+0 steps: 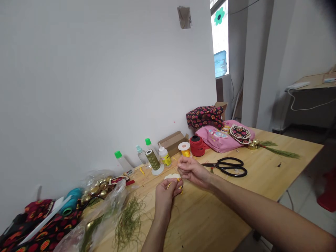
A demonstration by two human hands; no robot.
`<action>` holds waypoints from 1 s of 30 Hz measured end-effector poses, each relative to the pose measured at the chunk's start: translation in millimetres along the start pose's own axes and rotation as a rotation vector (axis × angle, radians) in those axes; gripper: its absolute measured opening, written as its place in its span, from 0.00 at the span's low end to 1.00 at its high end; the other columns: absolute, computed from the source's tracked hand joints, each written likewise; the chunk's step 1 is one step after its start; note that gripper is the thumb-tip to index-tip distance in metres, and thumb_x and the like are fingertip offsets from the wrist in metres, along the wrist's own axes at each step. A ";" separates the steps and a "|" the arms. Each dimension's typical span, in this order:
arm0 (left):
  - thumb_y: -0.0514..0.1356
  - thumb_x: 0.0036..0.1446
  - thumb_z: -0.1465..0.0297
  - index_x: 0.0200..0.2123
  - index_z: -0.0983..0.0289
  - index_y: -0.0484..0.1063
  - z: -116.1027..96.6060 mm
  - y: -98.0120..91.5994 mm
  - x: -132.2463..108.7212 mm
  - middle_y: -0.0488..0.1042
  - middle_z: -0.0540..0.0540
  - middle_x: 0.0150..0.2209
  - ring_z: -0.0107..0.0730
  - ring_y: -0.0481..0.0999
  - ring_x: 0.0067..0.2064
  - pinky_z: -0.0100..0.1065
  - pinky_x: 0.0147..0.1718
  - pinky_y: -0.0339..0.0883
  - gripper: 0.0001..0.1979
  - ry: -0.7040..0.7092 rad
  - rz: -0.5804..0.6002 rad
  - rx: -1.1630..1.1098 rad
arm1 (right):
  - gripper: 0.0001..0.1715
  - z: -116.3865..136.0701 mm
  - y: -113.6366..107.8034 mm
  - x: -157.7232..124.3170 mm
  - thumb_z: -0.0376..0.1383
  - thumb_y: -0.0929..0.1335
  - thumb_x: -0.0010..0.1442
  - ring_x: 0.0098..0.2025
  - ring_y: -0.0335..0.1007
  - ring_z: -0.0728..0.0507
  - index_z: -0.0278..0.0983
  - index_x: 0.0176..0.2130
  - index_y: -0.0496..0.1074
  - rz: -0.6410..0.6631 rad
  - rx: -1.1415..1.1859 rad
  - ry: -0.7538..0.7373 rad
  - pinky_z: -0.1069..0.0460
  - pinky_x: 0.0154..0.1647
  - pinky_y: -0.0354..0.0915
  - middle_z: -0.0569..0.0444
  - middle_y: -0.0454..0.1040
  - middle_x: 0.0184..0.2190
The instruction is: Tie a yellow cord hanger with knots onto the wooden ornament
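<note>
Over the front middle of the wooden table, my left hand (166, 196) is closed on a small cream-edged ornament (172, 176). Yellow cord (179, 180) shows at its fingers, and most of the ornament is hidden behind them. Just above and to the right, my right hand (193, 172) is closed in a pinch; whatever its fingertips hold is too fine to make out. Black-handled scissors (228, 166) lie to its right. Behind the hands stand a spool of yellow cord (185, 151), a red thread spool (197, 147), a glue bottle (165, 157) and an olive thread cone (153, 160).
Loose green threads (130, 218) and a clear plastic bag (107, 206) lie left, near gold bells (96, 189) and patterned fabric (60, 224). Green-capped bottles (125, 165) line the wall. On the right, an octagonal ornament (239, 133) with a green tassel rests on pink fabric (214, 140).
</note>
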State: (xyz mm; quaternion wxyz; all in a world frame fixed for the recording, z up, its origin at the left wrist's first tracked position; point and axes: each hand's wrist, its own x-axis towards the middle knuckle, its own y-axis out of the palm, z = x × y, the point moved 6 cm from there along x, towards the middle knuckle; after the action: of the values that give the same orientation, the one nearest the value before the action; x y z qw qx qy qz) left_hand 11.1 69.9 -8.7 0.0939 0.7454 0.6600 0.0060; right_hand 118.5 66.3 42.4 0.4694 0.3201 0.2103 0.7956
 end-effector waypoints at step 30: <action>0.63 0.39 0.68 0.26 0.67 0.63 -4.3 -10.7 -0.5 0.74 0.54 0.23 0.30 0.75 0.26 0.24 0.19 0.67 0.12 0.090 -0.011 -0.083 | 0.09 -7.8 -19.4 2.0 0.38 0.68 0.45 0.21 0.52 0.52 0.34 0.26 0.73 -0.138 -1.320 -0.143 0.57 0.20 0.48 0.58 0.64 0.19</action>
State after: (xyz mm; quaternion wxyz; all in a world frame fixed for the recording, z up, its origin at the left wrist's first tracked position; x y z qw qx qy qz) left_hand 0.0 71.1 -5.9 0.0951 0.7360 0.6670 0.0665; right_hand 124.2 77.0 25.2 0.6294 0.0033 -0.3325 0.7023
